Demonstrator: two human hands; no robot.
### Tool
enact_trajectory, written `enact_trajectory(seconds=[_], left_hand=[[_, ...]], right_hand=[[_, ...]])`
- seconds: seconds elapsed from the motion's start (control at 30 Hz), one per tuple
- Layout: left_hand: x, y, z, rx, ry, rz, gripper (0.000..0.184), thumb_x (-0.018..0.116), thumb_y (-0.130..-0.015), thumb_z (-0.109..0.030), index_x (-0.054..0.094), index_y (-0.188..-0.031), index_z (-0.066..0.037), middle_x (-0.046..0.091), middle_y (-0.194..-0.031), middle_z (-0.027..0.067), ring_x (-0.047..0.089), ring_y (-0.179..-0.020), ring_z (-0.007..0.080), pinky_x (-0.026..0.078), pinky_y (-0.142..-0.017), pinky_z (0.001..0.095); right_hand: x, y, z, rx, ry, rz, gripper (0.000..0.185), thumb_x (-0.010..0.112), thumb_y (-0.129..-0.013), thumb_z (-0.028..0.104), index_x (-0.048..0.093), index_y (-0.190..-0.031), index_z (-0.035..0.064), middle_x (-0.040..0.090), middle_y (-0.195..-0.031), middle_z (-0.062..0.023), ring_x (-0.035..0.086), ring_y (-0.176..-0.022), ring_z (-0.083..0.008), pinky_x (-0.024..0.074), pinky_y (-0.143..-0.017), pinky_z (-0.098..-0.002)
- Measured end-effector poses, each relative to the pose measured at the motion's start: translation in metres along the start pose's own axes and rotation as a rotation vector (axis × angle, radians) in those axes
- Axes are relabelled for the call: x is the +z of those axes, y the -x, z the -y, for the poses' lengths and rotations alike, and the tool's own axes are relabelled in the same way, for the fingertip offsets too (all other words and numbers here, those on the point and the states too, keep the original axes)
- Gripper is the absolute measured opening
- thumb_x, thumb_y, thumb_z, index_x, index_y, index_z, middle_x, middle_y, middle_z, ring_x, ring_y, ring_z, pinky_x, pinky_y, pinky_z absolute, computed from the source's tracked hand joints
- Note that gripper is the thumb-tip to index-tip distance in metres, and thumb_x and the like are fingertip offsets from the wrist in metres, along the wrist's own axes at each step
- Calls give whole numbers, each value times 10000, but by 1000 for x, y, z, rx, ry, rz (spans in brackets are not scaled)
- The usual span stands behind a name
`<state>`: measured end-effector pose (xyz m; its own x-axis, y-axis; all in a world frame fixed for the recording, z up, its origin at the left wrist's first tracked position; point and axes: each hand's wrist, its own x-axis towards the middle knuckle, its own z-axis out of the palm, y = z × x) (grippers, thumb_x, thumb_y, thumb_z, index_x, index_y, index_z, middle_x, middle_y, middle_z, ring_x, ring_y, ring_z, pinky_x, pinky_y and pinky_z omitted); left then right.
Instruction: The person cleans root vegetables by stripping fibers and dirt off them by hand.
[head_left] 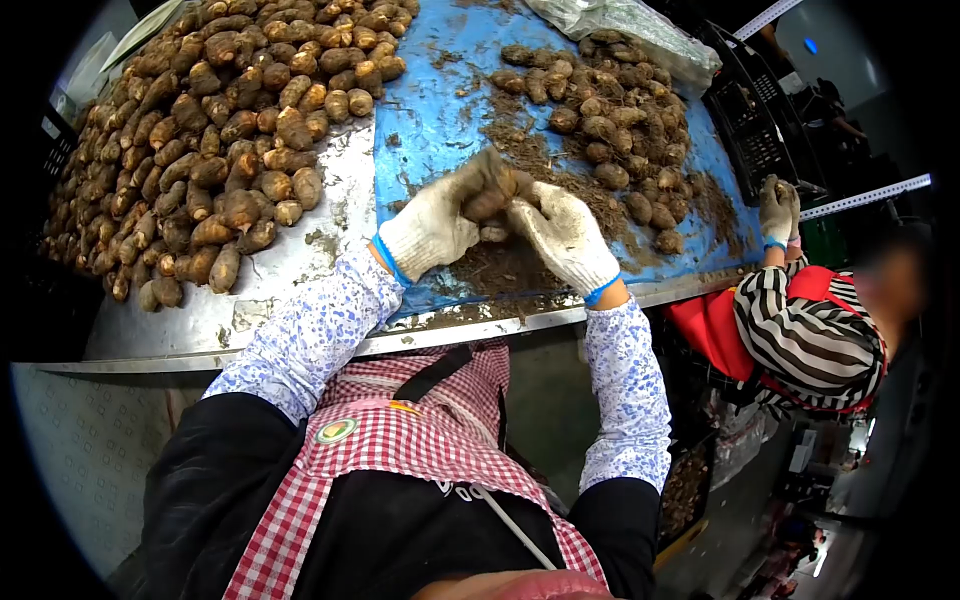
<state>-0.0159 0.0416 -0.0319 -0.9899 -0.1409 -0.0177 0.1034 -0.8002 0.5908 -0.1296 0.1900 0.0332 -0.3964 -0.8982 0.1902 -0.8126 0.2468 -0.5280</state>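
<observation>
Both my hands wear soiled white gloves with blue cuffs and meet above the blue sheet (pixel 420 120). My left hand (pixel 432 222) is closed around a brown taro (pixel 486 206), its fingertips smeared with soil. From the other side, my right hand (pixel 565 232) has its fingers bent against the same taro; the exact grip is partly hidden. Dark soil and root scraps (pixel 515 270) lie under the hands. A large heap of taros (pixel 200 170) covers the metal table to the left. A smaller heap of rootier taros (pixel 625 125) sits beyond my right hand.
The metal table edge (pixel 450 338) runs in front of my apron. Clear plastic bag (pixel 640 35) and black crates (pixel 750 110) are at the back right. A person in a striped top (pixel 810 335) stands at the right, gloved hands (pixel 777 210) by the table.
</observation>
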Motion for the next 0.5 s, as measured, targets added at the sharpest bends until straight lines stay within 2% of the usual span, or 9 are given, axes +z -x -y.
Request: enact_trajectory(seconds=[0.03, 0.07, 0.1, 0.17, 0.23, 0.33, 0.4, 0.47, 0.5], left_hand=[[-7, -6, -4, -47, 145, 132, 498, 413, -1026, -418, 558, -1286, -19, 658, -1114, 82, 643, -954, 224, 548, -753, 371], [-12, -8, -5, -94, 290, 264, 523, 407, -1025, -431, 555, -1285, -3, 665, -1086, 82, 648, -918, 224, 541, -722, 362], [-4, -6, -8, -78, 265, 178, 588, 380, -1026, -466, 529, -1301, 32, 654, -1063, 84, 632, -872, 201, 497, -660, 328], [-3, -8, -9, -33, 186, 92, 582, 383, -1027, -465, 522, -1312, 23, 647, -1063, 81, 627, -868, 190, 483, -651, 323], [3, -4, -9, -16, 92, -17, 579, 375, -1031, -462, 503, -1335, 13, 635, -1056, 77, 614, -854, 182, 482, -651, 320], [36, 9, -14, 128, -438, -156, 577, 347, -1039, -461, 506, -1332, 10, 630, -1022, 72, 588, -815, 175, 472, -638, 314], [23, 11, -9, 306, -709, -44, 579, 339, -1040, -461, 503, -1330, 12, 630, -1021, 74, 594, -829, 179, 490, -659, 322], [12, 7, -7, 271, -525, 49, 576, 342, -1040, -459, 501, -1329, 14, 631, -1034, 77, 605, -861, 187, 508, -700, 334], [6, 2, -10, 142, -210, 81, 572, 349, -1039, -456, 500, -1328, 14, 632, -1048, 79, 614, -886, 194, 516, -731, 342]], right_hand=[[-2, -1, -10, -43, 328, -20, 163, 637, -890, 168, 643, -941, 14, 655, -831, -172, 644, -783, -330, 522, -712, -382], [-1, -3, -19, 4, 462, -96, 110, 627, -869, 128, 612, -866, 19, 631, -769, -160, 628, -719, -344, 514, -674, -415], [-2, 1, -25, -45, 391, -173, 106, 625, -873, 127, 620, -880, 22, 643, -785, -166, 640, -733, -347, 518, -683, -413], [-1, 4, -32, -74, 131, -291, 142, 634, -894, 167, 636, -936, 31, 682, -880, -176, 669, -808, -350, 530, -717, -402], [-10, 5, -7, -25, 4, -253, 176, 637, -907, 198, 636, -962, 31, 688, -917, -179, 673, -838, -352, 535, -727, -393], [-14, 2, 5, 32, -9, -127, 236, 626, -932, 254, 627, -975, 22, 670, -889, -206, 659, -819, -374, 525, -694, -406], [-4, 3, 3, -46, 75, -96, 242, 623, -931, 260, 623, -959, 20, 658, -864, -218, 651, -798, -380, 517, -684, -419], [1, 2, -3, -73, 166, -92, 225, 631, -904, 244, 595, -869, 24, 639, -809, -205, 634, -748, -377, 502, -668, -436], [4, 2, -7, -90, 209, -87, 226, 635, -890, 235, 581, -825, 26, 629, -781, -198, 626, -723, -375, 495, -660, -444]])
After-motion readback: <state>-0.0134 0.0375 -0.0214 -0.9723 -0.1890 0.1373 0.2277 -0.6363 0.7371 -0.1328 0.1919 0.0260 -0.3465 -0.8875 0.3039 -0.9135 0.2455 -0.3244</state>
